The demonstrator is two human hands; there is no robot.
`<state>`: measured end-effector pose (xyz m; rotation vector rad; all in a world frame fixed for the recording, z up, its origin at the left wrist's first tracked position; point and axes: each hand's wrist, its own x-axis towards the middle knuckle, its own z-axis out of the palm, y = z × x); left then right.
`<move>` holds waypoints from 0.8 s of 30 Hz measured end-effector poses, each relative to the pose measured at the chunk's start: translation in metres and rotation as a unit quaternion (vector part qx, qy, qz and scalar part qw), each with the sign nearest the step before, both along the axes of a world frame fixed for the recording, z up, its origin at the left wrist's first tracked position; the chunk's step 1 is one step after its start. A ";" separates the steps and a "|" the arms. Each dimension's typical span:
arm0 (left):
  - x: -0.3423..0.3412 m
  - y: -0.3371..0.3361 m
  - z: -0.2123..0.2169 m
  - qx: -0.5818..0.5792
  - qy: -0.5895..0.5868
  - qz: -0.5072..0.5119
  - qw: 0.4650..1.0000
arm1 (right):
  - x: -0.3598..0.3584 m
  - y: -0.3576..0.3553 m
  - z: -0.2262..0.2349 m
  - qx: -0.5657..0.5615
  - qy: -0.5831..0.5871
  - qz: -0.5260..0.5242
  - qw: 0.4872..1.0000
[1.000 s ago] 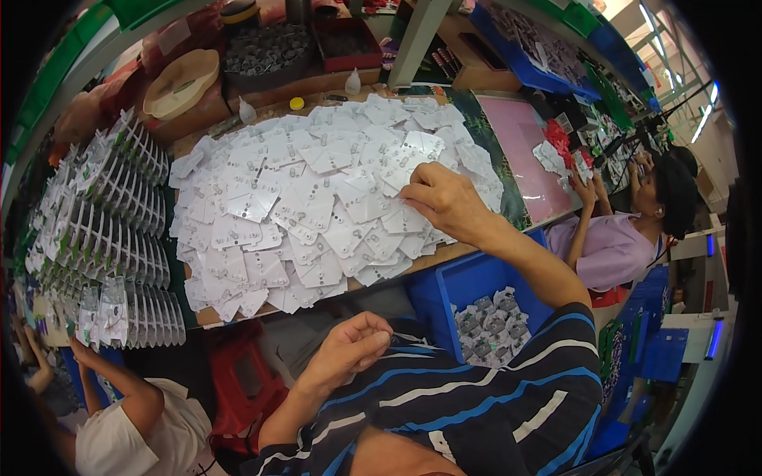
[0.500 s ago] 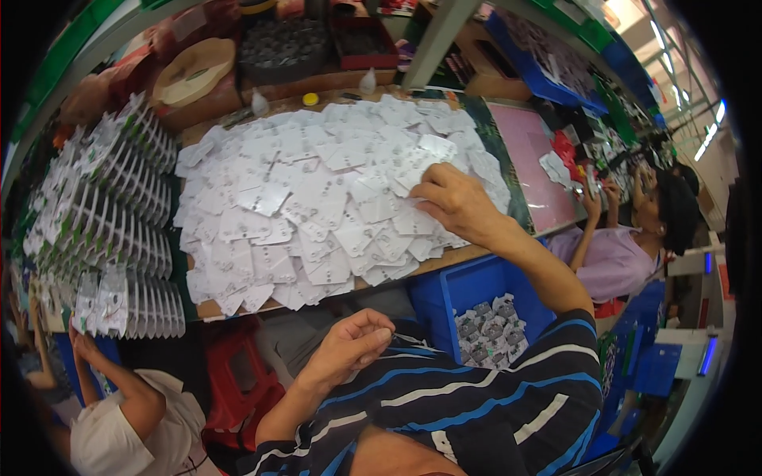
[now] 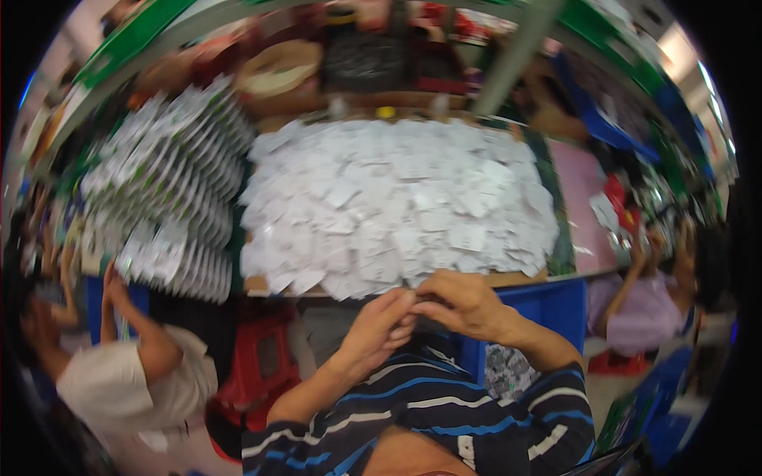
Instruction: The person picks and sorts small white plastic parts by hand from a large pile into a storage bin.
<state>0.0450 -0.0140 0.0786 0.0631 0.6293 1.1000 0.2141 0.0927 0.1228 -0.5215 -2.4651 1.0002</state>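
My left hand (image 3: 384, 324) and my right hand (image 3: 460, 303) meet at the fingertips in front of the table's near edge. Both are closed in a pinch; whatever lies between the fingers is too small and blurred to make out. Just beyond them a wide heap of white cards (image 3: 397, 202) covers the tabletop, the cards overlapping, with small grey marks or parts on them. Neither hand appears to touch the heap.
Stacked white-and-green cards (image 3: 171, 178) rise at the left, beside a co-worker in a pale shirt (image 3: 139, 373). A blue bin (image 3: 548, 309) with grey pieces (image 3: 508, 369) stands below the table at right. A red stool (image 3: 262, 357) is at lower left. Another person (image 3: 643, 305) sits at right.
My right hand has come back from the heap toward my body, and my left hand has risen to meet it. The whole view has shifted, with the table now further right.
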 end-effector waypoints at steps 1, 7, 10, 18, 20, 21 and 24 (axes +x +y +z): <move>-0.001 0.000 -0.003 -0.011 0.005 0.003 1.000 | -0.001 0.000 -0.008 -0.001 0.011 0.003 1.000; 0.006 0.001 0.004 -0.011 0.049 -0.008 0.999 | 0.015 -0.009 -0.004 0.003 0.024 -0.018 1.000; 0.013 0.005 0.005 -0.006 0.056 -0.025 0.998 | 0.029 -0.013 -0.005 0.006 0.033 -0.036 0.999; 0.030 0.020 0.007 0.008 0.086 -0.039 0.996 | 0.046 -0.003 -0.010 -0.099 0.077 -0.111 0.986; 0.033 0.026 0.012 0.007 0.104 -0.033 0.994 | 0.049 0.003 -0.003 -0.121 0.065 -0.116 0.984; 0.033 0.027 0.013 0.011 0.107 -0.032 0.994 | 0.048 0.005 -0.001 -0.144 0.052 -0.126 0.980; 0.025 0.030 0.012 0.024 0.110 -0.018 0.993 | 0.040 0.019 -0.003 -0.105 0.066 -0.089 0.988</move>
